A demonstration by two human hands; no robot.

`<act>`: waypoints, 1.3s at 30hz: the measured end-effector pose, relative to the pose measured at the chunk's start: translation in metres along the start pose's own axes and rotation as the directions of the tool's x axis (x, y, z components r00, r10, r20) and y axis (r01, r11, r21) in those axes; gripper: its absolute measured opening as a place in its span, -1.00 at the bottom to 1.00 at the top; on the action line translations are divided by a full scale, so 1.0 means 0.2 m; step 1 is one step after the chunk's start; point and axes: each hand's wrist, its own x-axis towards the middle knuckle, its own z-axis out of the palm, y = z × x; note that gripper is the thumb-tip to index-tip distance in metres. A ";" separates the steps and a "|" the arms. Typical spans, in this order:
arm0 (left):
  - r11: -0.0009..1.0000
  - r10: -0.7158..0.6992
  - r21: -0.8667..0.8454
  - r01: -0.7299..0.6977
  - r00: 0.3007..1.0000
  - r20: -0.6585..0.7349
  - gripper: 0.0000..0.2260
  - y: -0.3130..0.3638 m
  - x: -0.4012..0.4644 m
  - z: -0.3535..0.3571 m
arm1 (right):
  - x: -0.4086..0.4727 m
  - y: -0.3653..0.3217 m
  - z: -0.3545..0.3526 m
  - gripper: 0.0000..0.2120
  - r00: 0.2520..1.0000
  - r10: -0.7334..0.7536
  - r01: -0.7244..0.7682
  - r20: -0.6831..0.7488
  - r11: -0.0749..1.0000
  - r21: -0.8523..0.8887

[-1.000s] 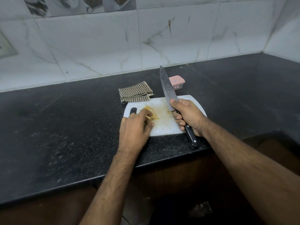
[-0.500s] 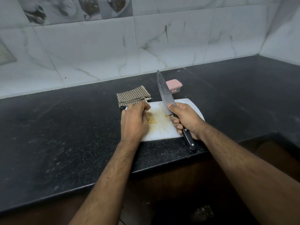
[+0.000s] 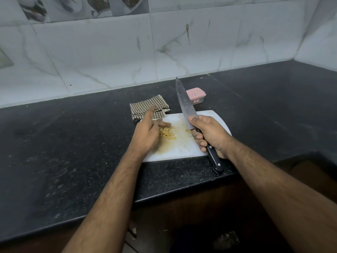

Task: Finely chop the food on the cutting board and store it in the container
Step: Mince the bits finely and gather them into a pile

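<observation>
— Two hands over one cutting board [image 3: 184,147]: what did the photographer catch?

— The right hand [image 3: 209,133] was clenched round the black handle of a chef's knife [image 3: 186,105], blade raised off the board and pointing away toward the tiled wall. The left hand [image 3: 147,134] lay released, forefinger extended, its fingers just beside the chopped food [image 3: 166,133].

— Where did that food sit?

— In a small yellowish heap near the middle of the white board, between the two hands, to the left of the blade; the left hand was the nearer. One stray bit [image 3: 187,130] lay close under the knife's heel.

— And the container?

— A small pink-lidded container [image 3: 196,95] stood on the dark tabletop [image 3: 73,143] beyond the board's far edge, lid on, contents hidden. A checked cloth [image 3: 145,108] lay beside it. By the look of it, the gathering and further chopping were unfinished, and nothing had gone into storage.
</observation>
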 end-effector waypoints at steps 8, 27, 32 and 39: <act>1.000 0.021 -0.014 -0.018 0.982 0.188 -0.43 0.00 0.00 0.01 | -0.01 0.00 0.01 -0.79 1.000 -0.011 0.011 -0.014 1.000 -0.001; 0.934 0.262 0.177 -0.309 0.933 0.245 -0.54 0.05 -0.07 0.02 | 0.00 0.01 0.01 -0.80 0.997 -0.014 0.019 -0.073 0.997 0.078; 0.907 0.336 0.221 -0.358 0.933 0.130 -0.61 0.07 -0.06 0.03 | 0.00 0.01 0.00 -0.79 0.994 -0.027 0.041 -0.109 0.991 0.128; 0.856 0.394 0.309 -0.414 0.910 0.128 -0.64 0.09 -0.08 0.07 | 0.00 0.00 -0.01 -0.77 0.984 -0.032 0.071 -0.174 0.972 0.222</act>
